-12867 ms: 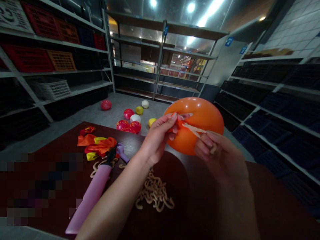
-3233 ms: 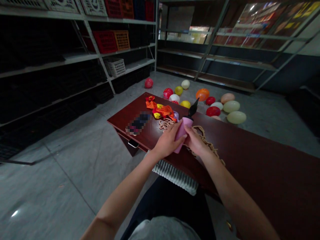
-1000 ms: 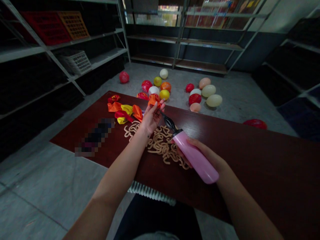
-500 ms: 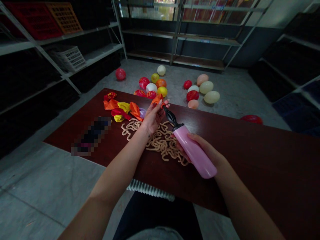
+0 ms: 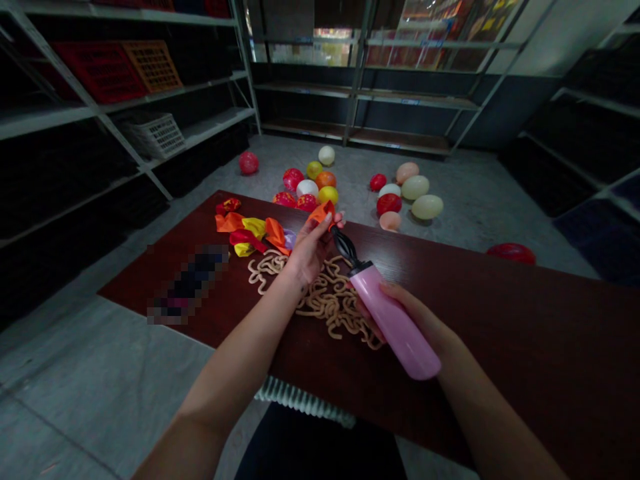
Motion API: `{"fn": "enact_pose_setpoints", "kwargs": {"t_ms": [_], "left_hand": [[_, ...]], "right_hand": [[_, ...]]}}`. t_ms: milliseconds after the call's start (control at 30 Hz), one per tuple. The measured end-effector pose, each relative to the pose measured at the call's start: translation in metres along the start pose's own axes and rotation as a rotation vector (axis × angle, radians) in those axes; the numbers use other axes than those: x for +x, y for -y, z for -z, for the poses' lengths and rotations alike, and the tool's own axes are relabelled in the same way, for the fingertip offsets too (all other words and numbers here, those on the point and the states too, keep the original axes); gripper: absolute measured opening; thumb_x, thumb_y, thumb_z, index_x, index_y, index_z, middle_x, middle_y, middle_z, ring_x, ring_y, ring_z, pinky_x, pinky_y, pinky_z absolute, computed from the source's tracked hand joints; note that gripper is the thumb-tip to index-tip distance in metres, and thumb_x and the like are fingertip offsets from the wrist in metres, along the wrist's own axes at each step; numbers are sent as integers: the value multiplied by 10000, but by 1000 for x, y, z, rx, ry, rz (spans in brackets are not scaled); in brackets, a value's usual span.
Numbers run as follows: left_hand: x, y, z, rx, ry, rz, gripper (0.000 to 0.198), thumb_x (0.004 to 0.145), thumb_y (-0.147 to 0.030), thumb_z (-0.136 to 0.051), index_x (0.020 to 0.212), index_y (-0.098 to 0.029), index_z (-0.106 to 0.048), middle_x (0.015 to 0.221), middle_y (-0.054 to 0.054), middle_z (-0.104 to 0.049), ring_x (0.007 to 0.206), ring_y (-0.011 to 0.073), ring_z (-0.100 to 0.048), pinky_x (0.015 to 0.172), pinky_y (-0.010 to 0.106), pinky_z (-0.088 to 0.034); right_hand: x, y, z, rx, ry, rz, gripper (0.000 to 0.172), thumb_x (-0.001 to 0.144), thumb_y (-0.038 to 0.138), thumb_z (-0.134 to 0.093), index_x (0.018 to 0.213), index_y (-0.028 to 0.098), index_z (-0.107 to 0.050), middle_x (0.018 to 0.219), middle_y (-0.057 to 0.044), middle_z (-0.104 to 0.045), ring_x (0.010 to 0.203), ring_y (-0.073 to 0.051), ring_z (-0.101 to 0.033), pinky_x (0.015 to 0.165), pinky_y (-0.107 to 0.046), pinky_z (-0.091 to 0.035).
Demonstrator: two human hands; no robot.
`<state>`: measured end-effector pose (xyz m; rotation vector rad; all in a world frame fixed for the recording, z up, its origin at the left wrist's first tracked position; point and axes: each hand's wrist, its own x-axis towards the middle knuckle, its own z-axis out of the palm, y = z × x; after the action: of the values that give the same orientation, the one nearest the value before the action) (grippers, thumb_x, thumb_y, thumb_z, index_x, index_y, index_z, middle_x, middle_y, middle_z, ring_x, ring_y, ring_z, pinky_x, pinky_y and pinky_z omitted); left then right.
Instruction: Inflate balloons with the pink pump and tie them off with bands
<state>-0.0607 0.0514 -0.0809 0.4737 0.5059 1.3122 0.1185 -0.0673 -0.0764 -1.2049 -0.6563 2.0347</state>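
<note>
- Your left hand (image 5: 311, 252) pinches a limp orange balloon (image 5: 321, 212) near its end, between thumb and fingers, and holds it up over the table.
- Your right hand (image 5: 404, 308) is closed around a pink hand pump (image 5: 394, 325), which lies tilted across your grip.
- Your two hands are apart, and the work in hand sits between them: the pump's black nozzle (image 5: 344, 245) points up toward the balloon, its tip just beside the balloon's end. You cannot tell from this view whether they touch, and the balloon does not show fitted over the nozzle.
- Beneath your hands lies a tangle of tan loops (image 5: 325, 303) on a dark red table (image 5: 500, 333).
- Just beyond your left hand is a heap of limp orange, yellow and red balloons (image 5: 253, 230). A blurred patch (image 5: 187, 283) beside it hides whatever lies there.
- Blown-up balloons (image 5: 306, 190) sit on the floor past the table, with pale ones (image 5: 415, 188) to the right.
- On the shelves at left stand a red crate (image 5: 100, 72), an orange crate (image 5: 153, 65) and a white basket (image 5: 154, 137). You cannot tell what they hold, as their insides are too dark.
</note>
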Motion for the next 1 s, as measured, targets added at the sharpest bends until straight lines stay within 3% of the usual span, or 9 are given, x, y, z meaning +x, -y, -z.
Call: {"fn": "enact_pose_setpoints", "kwargs": {"t_ms": [233, 400, 567, 733, 900, 1000], "left_hand": [[-11, 15, -8, 53, -27, 65, 200, 865, -276, -736, 1036, -174, -720, 1073, 69, -755, 923, 172, -716, 744, 232, -530], [-13, 19, -11, 40, -18, 112, 161, 882, -277, -719, 1006, -174, -728, 1116, 72, -746, 909, 165, -718, 750, 233, -530], [-14, 17, -12, 9, -26, 85, 136, 857, -257, -746, 948, -160, -717, 1055, 61, -750, 862, 148, -710, 719, 225, -524], [-13, 26, -8, 37, 52, 262, 294, 919, -441, -651, 946, -154, -707, 1051, 87, -746, 832, 150, -704, 662, 217, -503], [-11, 10, -4, -60, 194, 326, 235, 956, -366, -591, 981, -154, -691, 1079, 97, -733, 955, 201, -704, 743, 278, -535], [-14, 0, -5, -137, 224, 387, 304, 942, -405, -607, 1037, -127, -686, 821, 47, -688, 755, 175, -681, 686, 305, -540]], "right_hand": [[-1, 1, -7, 6, 93, 42, 550, 823, 549, -677, 1189, 140, -639, 745, -26, -683, 522, -118, -609, 445, -212, -518], [-2, 2, -8, 20, -13, -20, 454, 835, 524, -664, 1074, 138, -674, 719, -40, -696, 531, -119, -627, 461, -197, -523], [-4, 0, -14, -7, -49, 21, 475, 809, 534, -696, 1118, 176, -659, 759, -32, -718, 501, -120, -617, 436, -215, -517], [-4, 0, -14, -12, -89, 16, 426, 832, 534, -672, 1059, 175, -668, 755, -38, -708, 535, -127, -626, 470, -225, -528], [-9, 3, -19, -102, -121, 55, 402, 826, 543, -685, 1057, 214, -666, 774, -30, -712, 521, -124, -602, 442, -217, -497], [-11, 3, -20, -172, -100, 66, 463, 824, 534, -696, 1158, 218, -644, 764, -25, -707, 530, -126, -604, 462, -222, -506]]}}
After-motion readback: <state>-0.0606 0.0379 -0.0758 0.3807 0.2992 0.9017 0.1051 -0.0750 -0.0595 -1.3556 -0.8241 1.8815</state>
